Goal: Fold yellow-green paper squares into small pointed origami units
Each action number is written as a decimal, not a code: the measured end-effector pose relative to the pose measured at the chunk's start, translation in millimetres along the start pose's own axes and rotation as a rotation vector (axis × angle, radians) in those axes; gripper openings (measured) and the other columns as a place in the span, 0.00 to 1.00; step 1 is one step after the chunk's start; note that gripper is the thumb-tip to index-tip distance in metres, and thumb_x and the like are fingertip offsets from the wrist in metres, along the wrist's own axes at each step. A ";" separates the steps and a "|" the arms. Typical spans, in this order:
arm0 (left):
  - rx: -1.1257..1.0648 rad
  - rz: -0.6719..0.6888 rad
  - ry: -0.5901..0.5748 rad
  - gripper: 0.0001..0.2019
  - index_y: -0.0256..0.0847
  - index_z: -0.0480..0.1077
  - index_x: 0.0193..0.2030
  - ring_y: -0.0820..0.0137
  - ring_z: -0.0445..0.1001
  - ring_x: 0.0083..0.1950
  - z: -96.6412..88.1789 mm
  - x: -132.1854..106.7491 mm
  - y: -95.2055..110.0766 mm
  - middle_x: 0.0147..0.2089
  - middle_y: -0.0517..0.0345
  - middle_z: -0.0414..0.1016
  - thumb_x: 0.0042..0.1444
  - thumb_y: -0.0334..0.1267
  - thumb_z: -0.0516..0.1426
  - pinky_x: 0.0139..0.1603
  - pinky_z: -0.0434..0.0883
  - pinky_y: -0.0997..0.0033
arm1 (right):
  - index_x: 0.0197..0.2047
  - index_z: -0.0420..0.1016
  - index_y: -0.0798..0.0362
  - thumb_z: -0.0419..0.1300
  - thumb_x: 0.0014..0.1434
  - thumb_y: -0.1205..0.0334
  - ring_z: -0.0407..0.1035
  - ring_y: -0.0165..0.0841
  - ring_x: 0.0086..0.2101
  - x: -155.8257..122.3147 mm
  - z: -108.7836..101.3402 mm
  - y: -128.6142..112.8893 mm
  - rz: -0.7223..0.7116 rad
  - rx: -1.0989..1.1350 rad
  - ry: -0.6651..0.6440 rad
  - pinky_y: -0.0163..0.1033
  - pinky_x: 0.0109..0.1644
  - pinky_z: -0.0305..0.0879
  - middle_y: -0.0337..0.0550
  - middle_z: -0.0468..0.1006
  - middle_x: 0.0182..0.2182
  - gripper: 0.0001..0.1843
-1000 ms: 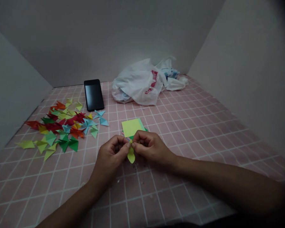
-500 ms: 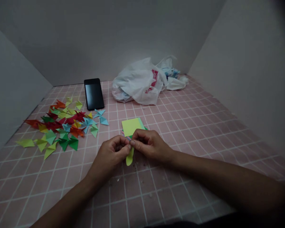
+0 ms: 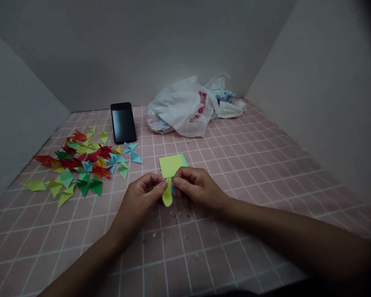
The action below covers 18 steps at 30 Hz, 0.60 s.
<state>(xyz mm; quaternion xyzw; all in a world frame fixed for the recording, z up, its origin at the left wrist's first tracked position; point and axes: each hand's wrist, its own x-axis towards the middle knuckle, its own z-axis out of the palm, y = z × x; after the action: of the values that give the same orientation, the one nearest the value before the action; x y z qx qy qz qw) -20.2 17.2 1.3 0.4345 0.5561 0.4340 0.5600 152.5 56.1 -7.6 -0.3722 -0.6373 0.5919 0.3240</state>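
A narrow piece of folded yellow paper (image 3: 167,194) is upright between my hands, its rounded lower end pointing toward me. My left hand (image 3: 144,196) pinches it from the left between thumb and fingers. My right hand (image 3: 199,187) is closed at its upper right edge, thumb against curled fingers; the exact contact is partly hidden. Just beyond the fingers lies a stack of square paper sheets (image 3: 171,166), yellow on top, with green and other colours showing at its edges. My hands cover the stack's near side.
Many folded paper pieces (image 3: 83,169) in red, orange, yellow, green and blue spread over the left side. Behind them a black phone (image 3: 123,123) lies on the pink checked cloth (image 3: 250,173). A white plastic bag (image 3: 179,107) sits at the back, and pale walls enclose the surface.
The yellow paper has turned more upright and now shows more of its face. My right fingertips have shifted slightly right, apart from my left ones.
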 end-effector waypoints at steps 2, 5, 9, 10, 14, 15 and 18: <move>-0.025 0.002 0.014 0.10 0.39 0.72 0.30 0.77 0.68 0.26 -0.2 0.0 -0.3 0.26 0.64 0.73 0.50 0.43 0.63 0.27 0.64 0.77 | 0.30 0.67 0.53 0.58 0.61 0.56 0.62 0.25 0.19 -0.6 2.1 1.8 0.086 0.134 -0.043 0.31 0.22 0.58 0.34 0.70 0.21 0.11; -0.048 0.006 0.015 0.09 0.39 0.72 0.31 0.77 0.69 0.26 0.9 -0.5 0.2 0.26 0.64 0.73 0.51 0.42 0.64 0.28 0.65 0.77 | 0.32 0.67 0.53 0.60 0.60 0.55 0.63 0.24 0.17 0.0 3.9 4.4 0.173 0.259 -0.078 0.30 0.19 0.58 0.33 0.70 0.21 0.11; -0.044 0.029 0.011 0.09 0.39 0.72 0.31 0.76 0.70 0.28 2.5 0.1 -0.7 0.28 0.63 0.73 0.50 0.41 0.64 0.28 0.66 0.77 | 0.32 0.67 0.53 0.61 0.59 0.57 0.63 0.24 0.17 1.0 5.1 5.4 0.195 0.271 -0.093 0.29 0.19 0.57 0.32 0.70 0.20 0.09; -0.039 0.035 0.013 0.09 0.39 0.72 0.31 0.76 0.70 0.28 2.7 0.3 -1.2 0.28 0.63 0.73 0.50 0.41 0.64 0.29 0.66 0.77 | 0.32 0.67 0.53 0.61 0.59 0.57 0.62 0.24 0.17 1.0 5.3 5.3 0.193 0.265 -0.091 0.29 0.19 0.57 0.32 0.69 0.19 0.09; -0.012 0.051 0.020 0.09 0.39 0.73 0.31 0.75 0.70 0.30 3.3 -0.1 -2.1 0.29 0.63 0.73 0.50 0.41 0.65 0.30 0.67 0.77 | 0.30 0.67 0.53 0.61 0.57 0.59 0.61 0.24 0.18 0.4 5.4 4.3 0.130 0.157 -0.043 0.30 0.20 0.55 0.31 0.67 0.19 0.09; -0.004 0.054 0.023 0.08 0.39 0.73 0.31 0.75 0.70 0.30 3.5 -0.4 -1.8 0.30 0.63 0.73 0.49 0.41 0.65 0.30 0.67 0.77 | 0.29 0.67 0.53 0.61 0.56 0.60 0.60 0.24 0.19 0.2 5.3 4.0 0.097 0.110 -0.022 0.30 0.21 0.55 0.32 0.67 0.19 0.09; 0.008 0.046 0.025 0.08 0.39 0.73 0.32 0.75 0.71 0.30 4.2 -1.6 -0.2 0.30 0.64 0.73 0.49 0.41 0.65 0.31 0.67 0.76 | 0.27 0.68 0.54 0.62 0.55 0.62 0.58 0.24 0.21 -0.4 4.7 3.1 0.031 0.009 0.023 0.30 0.23 0.53 0.32 0.66 0.20 0.08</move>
<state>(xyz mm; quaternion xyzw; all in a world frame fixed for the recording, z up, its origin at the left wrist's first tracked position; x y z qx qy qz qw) -16.0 15.6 1.5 0.4439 0.5545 0.4500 0.5413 149.0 53.3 -11.1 -0.3875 -0.6251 0.5953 0.3236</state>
